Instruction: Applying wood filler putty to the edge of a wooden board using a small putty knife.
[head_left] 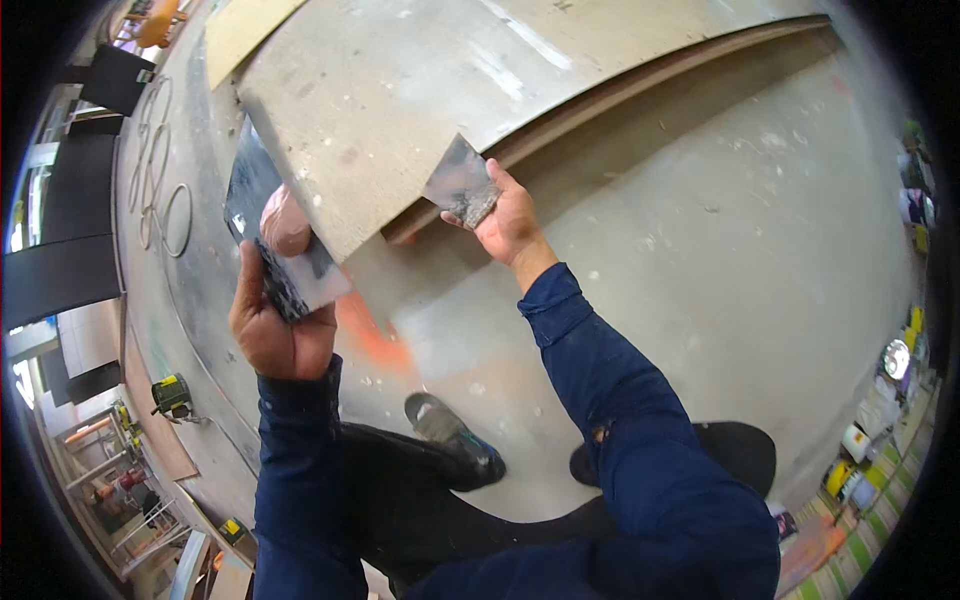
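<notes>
My left hand (283, 335) grips a glossy rectangular panel (262, 190) by its lower end, thumb along one edge. Its face is dark and blue-grey, with a rounded pink patch; whether that is printed or reflected I cannot tell. A smaller grey panel (458, 172) with a cloudy, picture-like surface rests in my right hand (508, 218), held between thumb and fingers. Rough, mottled grey shows at its lower end, by the palm. The two panels are apart, both held up near the corner of a large pale board (390, 110).
Under the board's edge runs a brown wooden beam (640, 95). A looped cable (150, 180) lies on the grey, paint-marked floor (720, 250) at left, near a green-and-black device (172, 395). Orange paint (372, 335) streaks the floor. Assorted items line the right side.
</notes>
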